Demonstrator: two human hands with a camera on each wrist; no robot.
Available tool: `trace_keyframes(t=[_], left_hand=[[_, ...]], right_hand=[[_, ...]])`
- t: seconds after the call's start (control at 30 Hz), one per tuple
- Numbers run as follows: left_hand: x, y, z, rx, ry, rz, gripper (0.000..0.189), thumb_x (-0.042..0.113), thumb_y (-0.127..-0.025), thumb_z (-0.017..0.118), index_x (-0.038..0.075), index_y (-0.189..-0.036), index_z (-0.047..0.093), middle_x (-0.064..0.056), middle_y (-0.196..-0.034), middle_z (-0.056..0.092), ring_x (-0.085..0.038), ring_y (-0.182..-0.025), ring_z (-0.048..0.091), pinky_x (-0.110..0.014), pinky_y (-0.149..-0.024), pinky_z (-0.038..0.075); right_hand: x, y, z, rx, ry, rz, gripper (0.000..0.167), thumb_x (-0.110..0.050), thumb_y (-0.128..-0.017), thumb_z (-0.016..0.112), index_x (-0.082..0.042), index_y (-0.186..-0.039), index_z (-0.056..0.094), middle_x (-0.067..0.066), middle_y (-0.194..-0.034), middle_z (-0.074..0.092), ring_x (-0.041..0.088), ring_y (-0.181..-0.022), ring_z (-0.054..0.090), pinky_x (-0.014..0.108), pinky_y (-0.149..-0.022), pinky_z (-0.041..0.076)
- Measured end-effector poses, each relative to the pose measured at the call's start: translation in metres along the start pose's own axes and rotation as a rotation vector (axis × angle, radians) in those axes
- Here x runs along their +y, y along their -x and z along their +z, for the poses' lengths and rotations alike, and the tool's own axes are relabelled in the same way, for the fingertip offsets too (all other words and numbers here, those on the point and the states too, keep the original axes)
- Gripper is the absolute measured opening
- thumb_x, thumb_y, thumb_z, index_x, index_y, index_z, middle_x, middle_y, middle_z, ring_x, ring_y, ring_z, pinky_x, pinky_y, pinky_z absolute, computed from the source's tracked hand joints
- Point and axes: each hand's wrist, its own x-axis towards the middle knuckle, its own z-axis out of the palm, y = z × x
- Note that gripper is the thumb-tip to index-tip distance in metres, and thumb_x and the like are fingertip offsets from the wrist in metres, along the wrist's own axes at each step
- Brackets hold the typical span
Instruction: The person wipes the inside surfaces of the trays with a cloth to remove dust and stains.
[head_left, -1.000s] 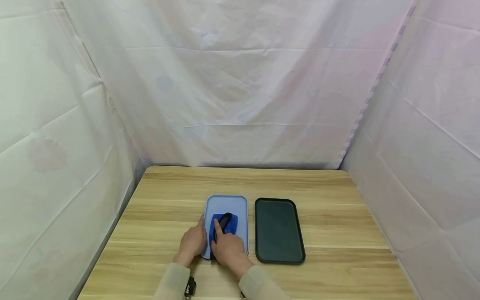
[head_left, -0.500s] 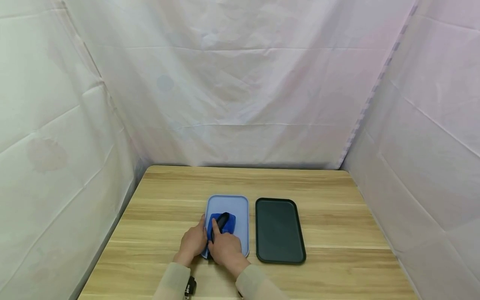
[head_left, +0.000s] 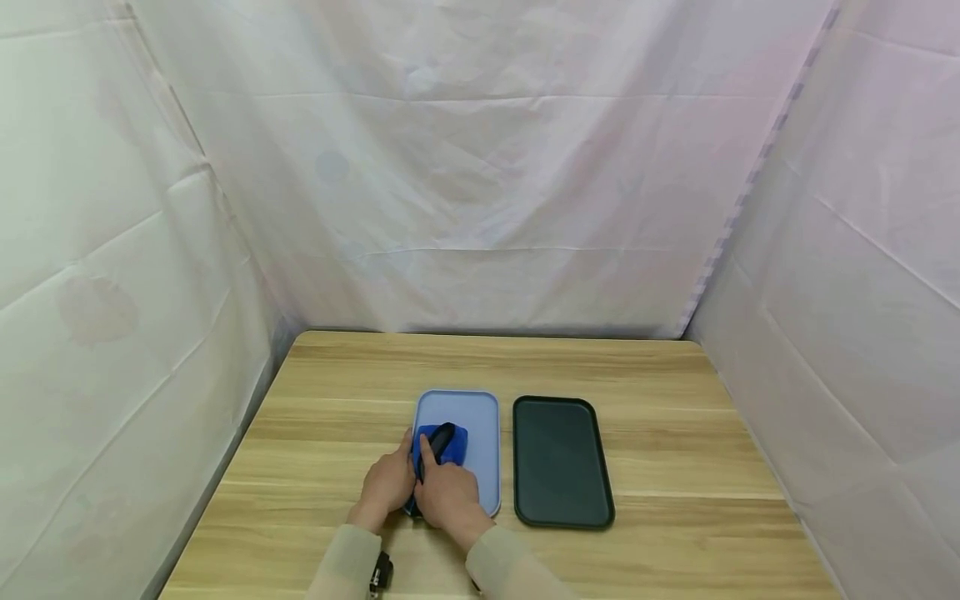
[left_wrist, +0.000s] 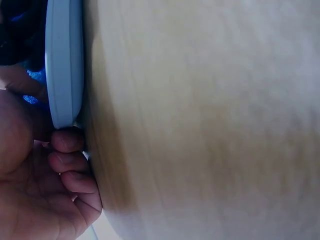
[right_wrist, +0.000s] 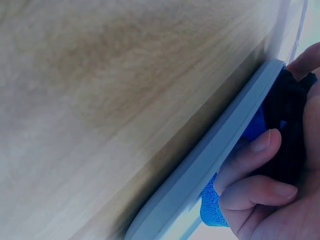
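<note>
A light blue tray (head_left: 481, 417) lies on the wooden table, and on it sits a fuzzy blue cloth (head_left: 459, 450). Over the cloth runs a long black piece (head_left: 442, 437) with a rounded end, slanting toward the person. My right hand (head_left: 450, 496) grips this black piece, index finger stretched along it; its kind cannot be told, as the palm hides much of it. In the right wrist view, two curled fingers (right_wrist: 255, 195) show beside the cloth. My left hand (head_left: 388, 482) holds the tray's left rim near the close corner, with several fingers curled there in the left wrist view.
A dark green-black tray (head_left: 562, 462) lies just right of the light blue one. Pale cloth walls (head_left: 480, 167) hang behind and at both sides of the wooden table (head_left: 337, 383). A black device (head_left: 381, 573) is at the left wrist.
My right hand has slid a little to the left, with the black piece and blue cloth, toward the light blue tray's left rim. My left hand stays at that rim.
</note>
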Motion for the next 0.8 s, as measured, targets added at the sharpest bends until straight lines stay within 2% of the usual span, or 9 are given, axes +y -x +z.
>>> trace_keyframes(t=[0.17,0.47,0.8], left_hand=[[0.001,0.001,-0.002,-0.013,0.005,0.004,0.057,0.013,-0.106,0.044,0.004,-0.162,0.033,-0.010,-0.066,0.059,-0.021,-0.054,0.052,-0.035,-0.051,0.041],[0.001,0.000,-0.004,-0.027,-0.011,0.014,0.058,0.012,-0.106,0.046,0.002,-0.161,0.033,-0.009,-0.067,0.058,-0.021,-0.056,0.052,-0.035,-0.053,0.042],[-0.001,0.000,-0.004,-0.038,-0.018,0.022,0.057,0.015,-0.108,0.046,0.004,-0.162,0.031,-0.010,-0.069,0.061,-0.022,-0.057,0.053,-0.037,-0.055,0.043]], right_hand=[[-0.002,-0.003,0.001,0.008,0.009,0.009,0.073,-0.049,-0.104,0.055,-0.038,-0.166,0.017,0.005,-0.061,0.055,0.021,-0.052,0.050,0.039,-0.049,0.042],[0.000,-0.010,-0.002,0.020,0.013,0.027,0.072,-0.050,-0.104,0.054,-0.040,-0.166,0.019,0.003,-0.055,0.052,0.021,-0.050,0.050,0.039,-0.049,0.042],[0.001,-0.022,-0.005,0.006,0.000,0.047,0.071,-0.051,-0.104,0.055,-0.041,-0.165,0.021,0.006,-0.064,0.061,0.023,-0.056,0.056,0.042,-0.054,0.048]])
